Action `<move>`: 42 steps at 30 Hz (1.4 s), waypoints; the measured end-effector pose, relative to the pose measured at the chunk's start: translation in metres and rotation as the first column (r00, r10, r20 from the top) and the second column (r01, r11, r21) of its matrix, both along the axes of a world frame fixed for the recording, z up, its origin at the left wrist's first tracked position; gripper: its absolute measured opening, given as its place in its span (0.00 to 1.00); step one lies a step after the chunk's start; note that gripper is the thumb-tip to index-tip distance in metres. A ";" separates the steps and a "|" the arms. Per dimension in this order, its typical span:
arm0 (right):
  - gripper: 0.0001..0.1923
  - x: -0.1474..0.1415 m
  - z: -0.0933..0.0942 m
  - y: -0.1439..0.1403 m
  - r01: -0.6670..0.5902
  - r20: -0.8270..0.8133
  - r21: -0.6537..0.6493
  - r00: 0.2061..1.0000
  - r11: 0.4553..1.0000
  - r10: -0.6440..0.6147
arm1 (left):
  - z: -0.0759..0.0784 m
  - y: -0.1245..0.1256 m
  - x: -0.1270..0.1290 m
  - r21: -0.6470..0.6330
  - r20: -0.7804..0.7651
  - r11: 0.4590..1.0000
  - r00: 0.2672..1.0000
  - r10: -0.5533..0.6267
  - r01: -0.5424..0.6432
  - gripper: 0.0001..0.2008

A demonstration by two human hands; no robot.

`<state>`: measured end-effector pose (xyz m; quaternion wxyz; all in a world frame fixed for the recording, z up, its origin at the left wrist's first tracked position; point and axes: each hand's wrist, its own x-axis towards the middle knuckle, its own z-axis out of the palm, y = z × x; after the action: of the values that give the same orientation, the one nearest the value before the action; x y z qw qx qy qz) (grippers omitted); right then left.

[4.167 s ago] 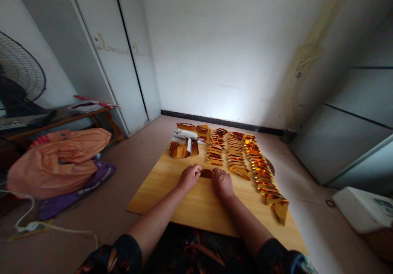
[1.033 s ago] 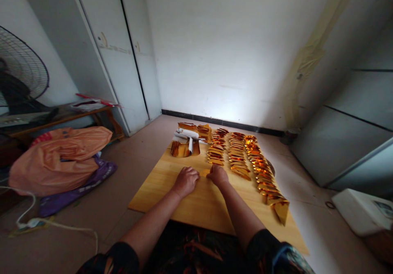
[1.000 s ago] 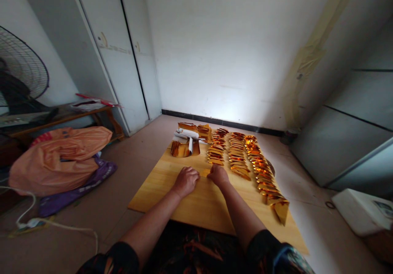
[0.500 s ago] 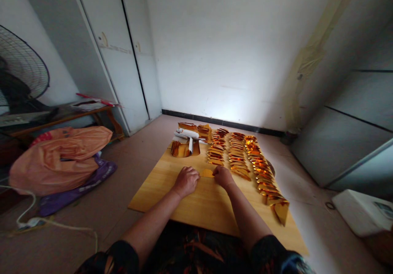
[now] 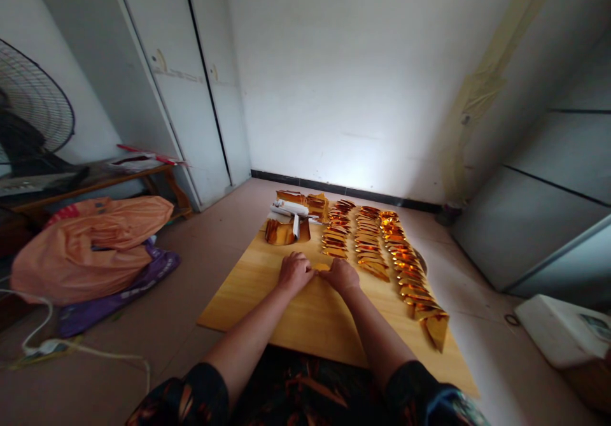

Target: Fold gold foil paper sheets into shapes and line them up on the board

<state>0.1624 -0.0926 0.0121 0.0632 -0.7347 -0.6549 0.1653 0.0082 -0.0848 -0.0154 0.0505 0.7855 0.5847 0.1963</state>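
- Two hands, the left hand [image 5: 294, 271] and the right hand [image 5: 342, 275], meet knuckle to knuckle on the board [image 5: 248, 289].
- Both pinch a small gold paper [image 5: 321, 266] lying between them (long axis three to nine o'clock), equally near each.
- Folded gold pieces [image 5: 370, 248] run in rows at one o'clock.

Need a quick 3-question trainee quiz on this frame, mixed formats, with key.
1. True or false: the left hand and right hand rest apart at opposite edges of the light wooden board.
2. Multiple choice: the rows of folded gold foil pieces lie (A) left of the hands, (B) right of and beyond the hands, (C) on the floor.
3. Fill in: the small folded gold foil piece sits between the two ____.

Key: 1 false, the hands meet at the foil piece; 2 B; 3 hands.
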 end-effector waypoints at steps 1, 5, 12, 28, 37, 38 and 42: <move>0.23 -0.002 0.001 -0.001 0.006 0.016 -0.008 1.000 1.000 -0.006 | -0.001 0.001 0.001 -0.005 -0.002 1.000 1.000 0.012 -0.012 0.11; 0.18 -0.001 0.004 -0.001 0.011 0.007 -0.026 1.000 1.000 -0.011 | -0.002 0.001 0.001 -0.043 0.017 0.998 0.998 0.055 -0.054 0.11; 0.05 0.011 -0.003 0.002 -0.020 -0.078 0.021 0.997 1.000 0.022 | -0.006 0.001 -0.012 -0.064 0.060 0.998 0.998 0.005 -0.001 0.06; 0.05 0.016 -0.005 -0.009 -0.102 -0.111 0.139 0.987 0.985 0.118 | -0.002 -0.009 -0.020 0.008 0.048 0.975 0.974 -0.220 0.220 0.17; 0.05 0.020 -0.017 -0.010 -0.122 -0.134 0.223 0.979 0.967 0.155 | -0.009 -0.006 -0.017 0.081 0.053 0.972 0.972 -0.227 0.222 0.12; 0.06 0.020 -0.017 -0.011 -0.121 -0.136 0.228 0.979 0.966 0.154 | -0.009 -0.006 -0.017 0.083 0.054 0.971 0.972 -0.229 0.224 0.11; 0.07 0.020 -0.020 -0.012 -0.137 -0.133 0.234 0.976 0.963 0.171 | -0.007 -0.007 -0.016 0.097 0.047 0.966 0.968 -0.245 0.240 0.09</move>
<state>0.1821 -0.1043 -0.0083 0.1820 -0.6550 -0.7178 0.1507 -0.0077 -0.0916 -0.0221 0.0555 0.8465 0.4730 0.2381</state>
